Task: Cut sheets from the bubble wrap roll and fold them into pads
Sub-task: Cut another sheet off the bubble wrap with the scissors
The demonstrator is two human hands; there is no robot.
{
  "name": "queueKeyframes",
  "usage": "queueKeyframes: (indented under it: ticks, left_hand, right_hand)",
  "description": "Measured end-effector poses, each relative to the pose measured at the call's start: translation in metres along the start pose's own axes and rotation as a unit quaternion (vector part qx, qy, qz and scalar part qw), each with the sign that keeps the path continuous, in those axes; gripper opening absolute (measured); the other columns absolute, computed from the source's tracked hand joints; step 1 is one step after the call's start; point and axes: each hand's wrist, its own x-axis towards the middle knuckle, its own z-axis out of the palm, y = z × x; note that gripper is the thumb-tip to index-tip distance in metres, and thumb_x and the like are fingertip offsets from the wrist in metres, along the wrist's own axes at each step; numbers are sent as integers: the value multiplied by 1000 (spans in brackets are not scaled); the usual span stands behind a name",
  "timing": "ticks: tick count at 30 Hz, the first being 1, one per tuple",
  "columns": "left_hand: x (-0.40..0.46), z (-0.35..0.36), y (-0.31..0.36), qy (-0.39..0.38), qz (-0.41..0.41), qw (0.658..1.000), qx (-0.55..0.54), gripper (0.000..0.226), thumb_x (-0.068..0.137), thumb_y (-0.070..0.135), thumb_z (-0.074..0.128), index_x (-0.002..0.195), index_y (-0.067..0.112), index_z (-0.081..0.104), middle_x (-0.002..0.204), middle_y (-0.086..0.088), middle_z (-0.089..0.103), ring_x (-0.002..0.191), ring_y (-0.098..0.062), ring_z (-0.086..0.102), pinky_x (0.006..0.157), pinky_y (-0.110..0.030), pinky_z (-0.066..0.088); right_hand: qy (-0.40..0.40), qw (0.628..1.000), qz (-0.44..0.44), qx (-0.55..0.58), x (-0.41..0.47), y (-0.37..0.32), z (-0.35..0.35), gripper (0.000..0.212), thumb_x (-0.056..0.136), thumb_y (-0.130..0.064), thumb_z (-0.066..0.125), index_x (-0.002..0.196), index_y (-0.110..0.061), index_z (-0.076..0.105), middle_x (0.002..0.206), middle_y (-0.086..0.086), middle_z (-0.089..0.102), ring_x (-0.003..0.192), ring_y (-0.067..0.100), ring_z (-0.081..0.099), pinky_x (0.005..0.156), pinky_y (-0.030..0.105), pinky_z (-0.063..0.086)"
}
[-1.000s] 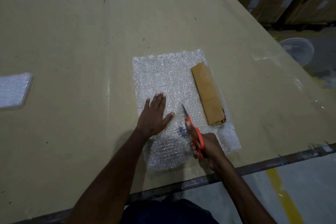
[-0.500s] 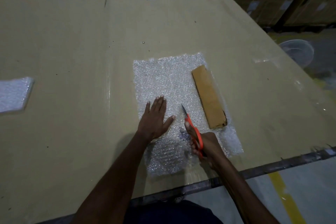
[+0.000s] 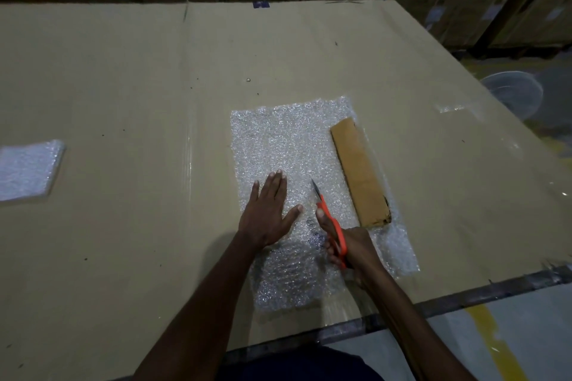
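surface: cardboard-covered counter point(image 3: 123, 86), stacked cartons behind.
bubble wrap sheet point(image 3: 288, 145): flat on the counter, near edge close to the counter's front rim; partly cut lengthwise, as judged from the blade position.
cardboard strip point(image 3: 359, 173): lying on the right part of the sheet, parallel to the cut line, apparently serving as weight or width guide.
left hand point(image 3: 266, 216): spread flat, palm down on the sheet, just left of the cut line; grasping nothing.
right hand point(image 3: 349, 244): closed around the orange handles of the scissors point(image 3: 329, 219), blade tip pointing away along the sheet.
finished pad point(image 3: 28, 170): folded bubble wrap at far left of the counter, well apart from the work.
step in hand: lengthwise cut, roughly halfway by judgement.
method: keep the flat palm near the blades to hold the film taut; advance it in stages with the cut; glide the partly open blades rather than snip; hold the line parallel to the cardboard strip; keep the thumb clear of the blade path.
risk: film bunching ahead of the blades, giving a ragged or wandering edge.
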Motion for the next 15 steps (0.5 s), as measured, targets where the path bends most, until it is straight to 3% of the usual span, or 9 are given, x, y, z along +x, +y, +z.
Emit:
queueKeyframes:
  ticks: [5, 8, 11, 15]
  left_hand:
    - [0, 0, -2, 2, -1, 1000, -16, 83, 97, 65, 18, 157, 8, 9, 165, -7, 2, 152, -19, -3, 121, -43, -6]
    - [5, -3, -5, 24, 1, 1000, -17, 85, 93, 67, 27, 154, 8, 23, 163, -9, 19, 150, -22, 15, 121, -49, 7]
    - [20, -12, -11, 59, 15, 998, -7, 77, 88, 67, 41, 143, 12, 42, 147, -8, 44, 136, -24, 36, 116, -52, 21]
    - [44, -18, -17, 82, 23, 996, -2, 66, 95, 59, 34, 138, 11, 45, 142, -11, 48, 132, -27, 40, 111, -50, 29]
  right_hand:
    - [1, 1000, -5, 10, 1, -1, 3, 57, 69, -55, 81, 73, -1, 64, 66, 21, 52, 44, 17, 42, 41, 21, 32]
    - [-7, 1000, -3, 11, 2, -1, 3, 58, 66, -57, 83, 72, -3, 62, 65, 19, 49, 44, 17, 40, 40, 21, 30]
    - [-16, 1000, 9, 6, 0, 3, -4, 57, 69, -57, 83, 69, -4, 61, 60, 15, 48, 41, 16, 38, 42, 21, 28]
    - [-14, 1000, 21, 5, -7, 9, -7, 58, 65, -55, 82, 75, -2, 63, 65, 19, 50, 44, 16, 41, 41, 21, 30]
